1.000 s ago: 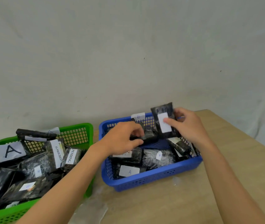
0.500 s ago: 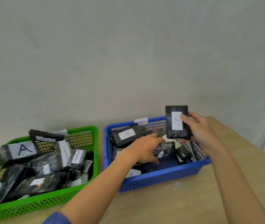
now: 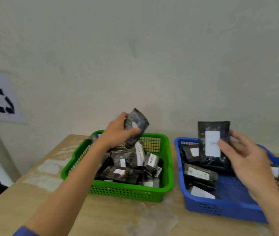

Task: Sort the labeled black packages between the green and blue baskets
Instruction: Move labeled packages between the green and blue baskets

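My left hand point(image 3: 118, 132) grips a black package point(image 3: 136, 127) in the air over the back of the green basket point(image 3: 126, 191), tilted, with a small white label showing. The green basket is piled with several black packages carrying white labels. My right hand point(image 3: 244, 157) holds another black package point(image 3: 212, 142) upright above the blue basket point(image 3: 220, 207); its white label bears a blue letter A. Several more labelled packages lie in the left part of the blue basket, and its right part is partly hidden by my right arm.
Both baskets stand side by side on a light wooden table point(image 3: 33, 193) against a pale wall. A sheet with a black recycling sign point(image 3: 0, 97) hangs on the wall at the left. A crumpled clear plastic film point(image 3: 152, 218) lies on the table in front of the baskets.
My left hand has lifted a black package out of the blue basket and carried it left over the green basket. My view has swung left. My right hand still holds the A package.
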A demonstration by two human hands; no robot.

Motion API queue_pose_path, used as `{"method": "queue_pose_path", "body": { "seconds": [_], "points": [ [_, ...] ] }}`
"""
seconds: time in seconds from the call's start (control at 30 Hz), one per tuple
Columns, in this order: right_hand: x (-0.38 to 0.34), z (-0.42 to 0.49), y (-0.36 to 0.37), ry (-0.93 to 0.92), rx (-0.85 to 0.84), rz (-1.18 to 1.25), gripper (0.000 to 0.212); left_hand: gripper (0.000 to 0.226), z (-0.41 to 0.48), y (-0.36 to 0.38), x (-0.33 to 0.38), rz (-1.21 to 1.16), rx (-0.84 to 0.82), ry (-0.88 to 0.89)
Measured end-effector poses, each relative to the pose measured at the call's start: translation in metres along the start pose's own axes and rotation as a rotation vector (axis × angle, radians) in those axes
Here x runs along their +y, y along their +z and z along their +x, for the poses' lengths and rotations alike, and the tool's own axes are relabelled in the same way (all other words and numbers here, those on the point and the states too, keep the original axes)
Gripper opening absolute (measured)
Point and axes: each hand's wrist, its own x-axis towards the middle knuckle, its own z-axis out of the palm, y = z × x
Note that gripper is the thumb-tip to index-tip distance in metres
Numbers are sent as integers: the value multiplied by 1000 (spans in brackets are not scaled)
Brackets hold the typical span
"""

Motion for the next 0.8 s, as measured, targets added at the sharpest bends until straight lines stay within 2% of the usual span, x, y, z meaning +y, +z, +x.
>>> {"method": "queue_pose_path", "body": {
  "seconds": [0.1, 0.2, 0.3, 0.5, 0.6, 0.7, 0.73, 0.8],
  "points": [
    [-3, 5, 56, -64, -123, -104, 39, 45, -4, -33, -42, 144, 60, -84],
    [-10, 27, 110, -162, -194, -271, 43, 56, -8, -37, -67, 261, 74, -35],
    [-9, 53, 161, -225, -250, -492, 44, 49, -6, -30, -77, 289, 40, 15],
    [30, 80, 205, -69, -466, -908, 42, 43, 6, -11, -81, 554, 2, 83],
    [42, 76, 208, -91, -440, -1006, 41, 44, 9, -4, -82, 663, 31, 107],
    [36, 63, 214, -340, -270, -963, 16, 42, 14, -2, -82, 598, 35, 94],
    [31, 57, 218, -378, -267, -927, 17, 39, 15, -2, -81, 534, 46, 89],
    [19, 46, 227, -320, -389, -950, 39, 30, 16, -1, -77, 410, 119, 101]
  ]
}}
